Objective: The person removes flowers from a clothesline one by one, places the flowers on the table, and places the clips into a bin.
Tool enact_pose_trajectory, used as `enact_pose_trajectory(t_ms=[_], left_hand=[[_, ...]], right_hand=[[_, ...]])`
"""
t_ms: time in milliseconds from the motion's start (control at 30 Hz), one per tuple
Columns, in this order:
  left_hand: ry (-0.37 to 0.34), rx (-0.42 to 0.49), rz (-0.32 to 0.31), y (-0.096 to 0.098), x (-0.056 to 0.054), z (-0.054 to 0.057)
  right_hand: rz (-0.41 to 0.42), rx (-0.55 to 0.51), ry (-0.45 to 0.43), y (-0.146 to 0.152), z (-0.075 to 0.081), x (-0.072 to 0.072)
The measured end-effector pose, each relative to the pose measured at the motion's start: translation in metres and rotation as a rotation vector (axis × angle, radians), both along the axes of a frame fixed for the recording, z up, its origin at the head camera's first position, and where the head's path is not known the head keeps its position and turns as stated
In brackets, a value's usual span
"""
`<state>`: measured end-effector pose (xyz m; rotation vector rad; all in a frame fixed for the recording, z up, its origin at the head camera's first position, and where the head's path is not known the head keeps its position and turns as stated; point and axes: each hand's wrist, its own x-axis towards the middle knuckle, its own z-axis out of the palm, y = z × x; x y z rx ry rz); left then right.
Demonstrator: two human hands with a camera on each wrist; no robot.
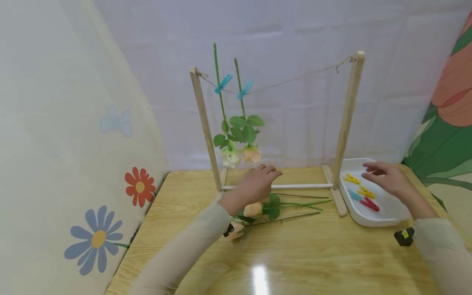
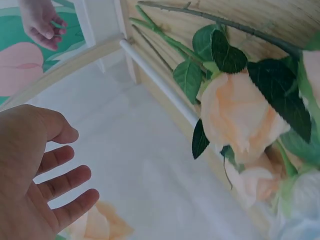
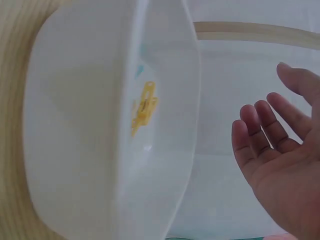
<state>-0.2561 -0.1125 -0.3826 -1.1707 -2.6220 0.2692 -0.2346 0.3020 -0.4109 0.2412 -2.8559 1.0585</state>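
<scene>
The left hand (image 1: 255,183) hovers just below the hanging blooms and above the roses (image 1: 253,209) lying on the table (image 1: 295,254); its fingers are released, loosely bent, and hold nothing. The lying roses have their peach blooms to the left and their stems to the right, on the near side of a white rod (image 1: 302,186) that joins the feet of a wooden frame (image 1: 348,123).

The right hand (image 1: 389,178) hangs over the white tray (image 1: 394,213) at the right, its fingers also relaxed and empty. Inside the tray, toward its left side, lie two yellow clothespins (image 1: 366,192), a blue clothespin (image 1: 355,195) and a red clothespin (image 1: 370,203).

Twine (image 1: 295,78) sags between the posts; on its left half, two blue clips (image 1: 223,83) hold a pale cream rose (image 1: 230,157) and, to its right, a peach rose (image 1: 252,154), both upside down.
</scene>
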Motion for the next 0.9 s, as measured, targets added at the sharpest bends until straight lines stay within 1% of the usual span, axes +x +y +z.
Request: enact_pose_trajectory(t_ms=[133,233,367,533,667,800,900], left_hand=[[0.045,0.027,0.002,-0.012,0.005,0.011],[0.083,0.059,-0.003,-0.021,0.007,0.018],[0.109,0.118,-0.010,-0.033,0.007,0.025],[0.144,0.176,-0.012,-0.041,0.006,0.034],[0.174,0.227,-0.016,-0.045,0.006,0.040],[0.203,0.262,-0.016,-0.048,0.006,0.045],[0.204,0.287,-0.021,-0.050,0.006,0.050]], right_hand=[[0.003,-0.027,0.009,-0.004,0.012,0.002],[-0.007,-0.022,0.062,-0.007,0.024,0.003],[-0.018,-0.023,0.115,-0.012,0.041,0.005],[-0.032,-0.095,0.096,-0.021,0.060,0.009],[-0.036,-0.159,0.110,-0.031,0.073,0.012],[-0.010,-0.215,0.133,-0.041,0.085,0.015],[0.008,-0.238,0.145,-0.049,0.092,0.015]])
